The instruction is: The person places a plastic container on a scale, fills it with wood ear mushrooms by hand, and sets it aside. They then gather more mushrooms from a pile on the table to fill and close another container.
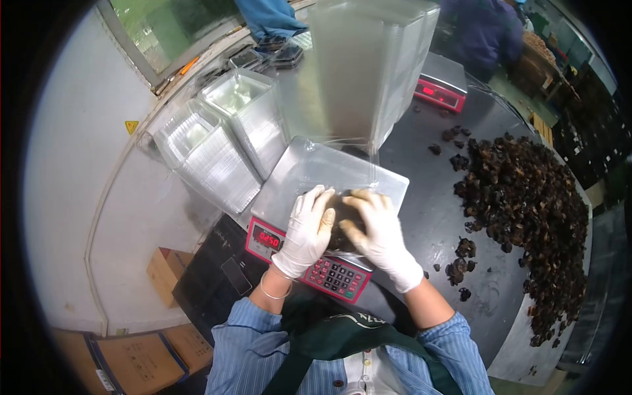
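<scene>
My left hand (308, 227), in a white glove, rests on the left side of a heap of dark, wrinkled pieces (338, 216) that look like dried mushrooms. My right hand (376, 232), gloved too with stained fingertips, curves over the right side, its thumb apart from the fingers. Both hands touch the pieces, and neither is closed around them. Under them lies a clear plastic tray, mostly hidden by my hands. It sits on the metal pan (276, 191) of a red scale (336, 279), whose red display (268, 238) seems to read 0250.
A large pile of the same dark pieces (526, 217) covers the right of the dark table (421, 197). Tall stacks of clear containers (355, 72) rise behind the scale, with shorter stacks (217, 158) left. A second scale (440, 92) stands behind. People (477, 33) are farther back.
</scene>
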Motion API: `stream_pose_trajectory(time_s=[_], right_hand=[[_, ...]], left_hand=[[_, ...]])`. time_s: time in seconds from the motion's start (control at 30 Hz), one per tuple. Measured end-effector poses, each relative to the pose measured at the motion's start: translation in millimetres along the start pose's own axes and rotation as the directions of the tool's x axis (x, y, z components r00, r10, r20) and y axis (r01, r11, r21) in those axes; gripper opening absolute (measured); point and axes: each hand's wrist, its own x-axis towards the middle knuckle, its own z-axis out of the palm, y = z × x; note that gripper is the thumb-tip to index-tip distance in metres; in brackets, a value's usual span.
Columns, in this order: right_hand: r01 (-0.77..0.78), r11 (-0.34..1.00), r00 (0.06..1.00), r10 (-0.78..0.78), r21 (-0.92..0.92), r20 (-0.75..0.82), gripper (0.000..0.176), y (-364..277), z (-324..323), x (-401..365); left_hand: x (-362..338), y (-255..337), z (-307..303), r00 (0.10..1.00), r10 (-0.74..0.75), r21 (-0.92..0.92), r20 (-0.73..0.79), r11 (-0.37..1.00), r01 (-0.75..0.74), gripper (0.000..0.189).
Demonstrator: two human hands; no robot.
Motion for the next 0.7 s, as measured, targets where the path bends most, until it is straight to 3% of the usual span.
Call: stream_pose_trajectory(time_s=[0.07, 0.17, 0.2, 0.3, 0.37, 0.47, 0.5, 0.57, 0.63, 0.67, 0.7], right_hand=[[0.063, 0.983, 0.984, -0.032, -0.174, 0.176, 0.046, 2.7, 18.2, 0.1], [0.027, 0.998, 0.987, -0.037, 0.065, 0.155, 0.047, 5.2, 0.1, 4.9], [-0.032, 0.981, 0.990, 0.006, 0.190, 0.139, 0.047, 5.0, -13.2, 7.6], [-0.241, 0.915, 0.967, 0.255, 0.323, -0.002, 0.035, 28.8, -35.7, -2.3], [-0.395, 0.803, 0.896, 0.443, 0.446, -0.004, 0.029, 56.8, -43.7, -8.2], [-0.481, 0.677, 0.822, 0.570, 0.558, 0.017, 0.027, 86.3, -47.1, -12.5], [-0.490, 0.655, 0.811, 0.584, 0.575, 0.026, 0.027, 90.4, -46.4, -10.1], [-0.452, 0.680, 0.841, 0.541, 0.577, 0.021, 0.028, 95.2, -38.0, -1.4], [-0.430, 0.700, 0.859, 0.511, 0.569, 0.022, 0.029, 95.6, -25.8, 13.6], [-0.440, 0.747, 0.868, 0.495, 0.498, 0.024, 0.034, 98.0, -17.1, 22.2], [-0.457, 0.798, 0.874, 0.486, 0.394, 0.030, 0.040, 99.3, -7.2, 30.2]], left_hand=[[0.0, 5.1, 4.9, 1.000, -0.005, -0.005, -0.012, 1.000, 0.005, 0.034], [-1.3, 1.7, 1.1, 0.998, 0.005, -0.097, -0.064, 0.995, -0.011, 0.032], [1.4, 2.3, -7.8, 0.997, -0.009, -0.163, -0.078, 0.987, -0.004, 0.031], [-1.6, -6.7, -33.9, 0.978, -0.106, -0.257, -0.182, 0.965, 0.057, 0.029], [-8.6, -17.8, -52.6, 0.954, -0.181, -0.195, -0.240, 0.971, 0.136, 0.029], [-23.4, -30.0, -74.9, 0.870, -0.413, -0.370, -0.271, 0.879, 0.302, 0.034], [-27.2, -40.4, -80.7, 0.875, -0.388, -0.384, -0.290, 0.884, 0.265, 0.035], [-41.8, -45.5, -87.7, 0.852, -0.442, -0.431, -0.280, 0.851, 0.300, 0.035], [-49.9, -44.8, -85.5, 0.856, -0.499, -0.527, -0.138, 0.769, 0.363, 0.035], [-53.3, -43.6, -83.9, 0.853, -0.518, -0.569, -0.063, 0.721, 0.395, 0.035], [-53.3, -37.6, -78.6, 0.831, -0.556, -0.500, -0.024, 0.727, 0.471, 0.039]])
